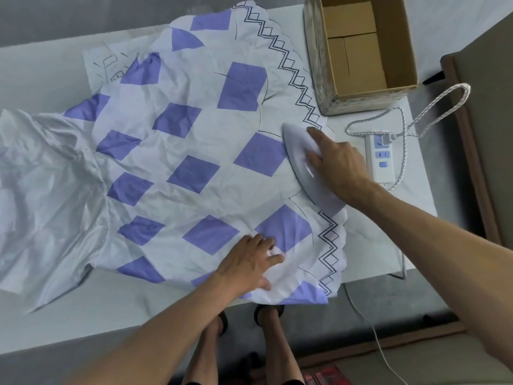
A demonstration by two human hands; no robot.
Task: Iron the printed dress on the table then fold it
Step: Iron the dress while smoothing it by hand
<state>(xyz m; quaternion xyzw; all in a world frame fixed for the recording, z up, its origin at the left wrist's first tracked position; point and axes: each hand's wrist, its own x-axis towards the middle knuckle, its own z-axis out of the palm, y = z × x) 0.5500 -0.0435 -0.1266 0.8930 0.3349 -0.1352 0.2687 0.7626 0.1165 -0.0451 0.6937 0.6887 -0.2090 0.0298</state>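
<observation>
The printed dress (177,151), white with purple diamonds and a black zigzag hem, lies spread and creased across the table (50,65). A pale iron (298,154) stands flat on the skirt near the right hem, its tip pointing away from me. My right hand (337,159) grips the iron from above, fingers curled over its handle. My left hand (249,262) rests flat on the fabric near the table's front edge, fingers spread, holding the cloth down.
An open cardboard box (358,48) stands at the back right of the table. A white power strip (381,158) with the iron's braided cord (441,104) plugged in lies right of the iron. A dark chair edge (472,151) is further right. My feet show below the table.
</observation>
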